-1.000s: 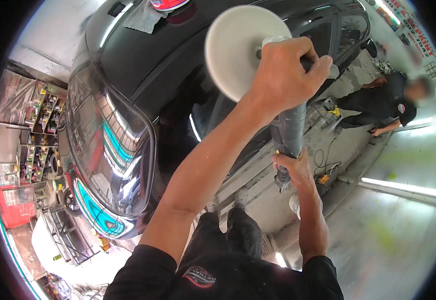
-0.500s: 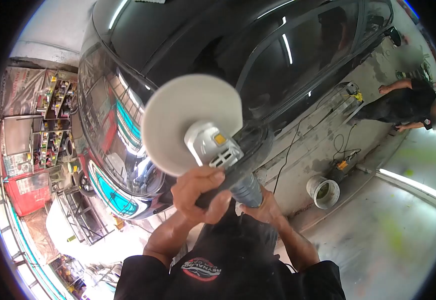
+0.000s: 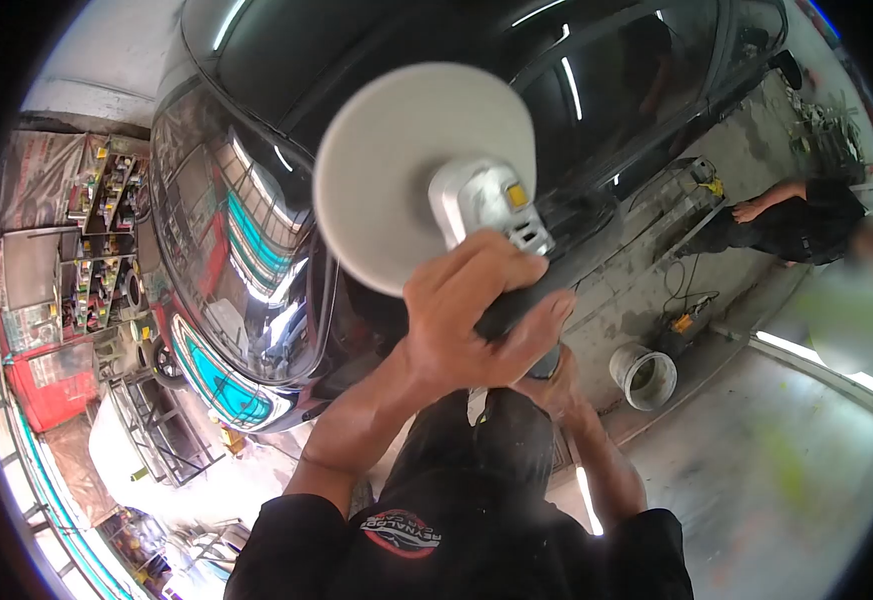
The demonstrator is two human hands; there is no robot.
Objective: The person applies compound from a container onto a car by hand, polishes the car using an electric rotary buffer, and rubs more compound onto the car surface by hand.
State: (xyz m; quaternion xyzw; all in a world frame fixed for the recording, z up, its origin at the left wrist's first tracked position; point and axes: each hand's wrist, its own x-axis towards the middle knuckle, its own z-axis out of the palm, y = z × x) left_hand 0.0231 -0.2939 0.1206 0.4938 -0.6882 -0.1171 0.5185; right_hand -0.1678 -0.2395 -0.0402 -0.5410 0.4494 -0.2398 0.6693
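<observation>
A rotary polisher (image 3: 492, 205) with a large round off-white pad (image 3: 382, 190) is held up in front of me, over the glossy black car (image 3: 437, 35). My left hand (image 3: 477, 315) is wrapped round the body just behind its silver head, thumb along the near side. Lower down, my right hand (image 3: 555, 388) grips the rear end, partly hidden behind my left hand. The pad covers part of the bodywork beside the car's curved glass (image 3: 257, 290). Whether the pad touches the car cannot be made out.
A white bucket (image 3: 645, 378) stands on the floor to the right. Another person (image 3: 807, 215) in dark clothes is farther right, near a yellow-and-black tool (image 3: 682, 322) with a cord. Shelves of bottles (image 3: 107, 240) line the left wall.
The polisher and both hands have moved up and to the right, farther over the car. The other person's arm has lowered toward their leg.
</observation>
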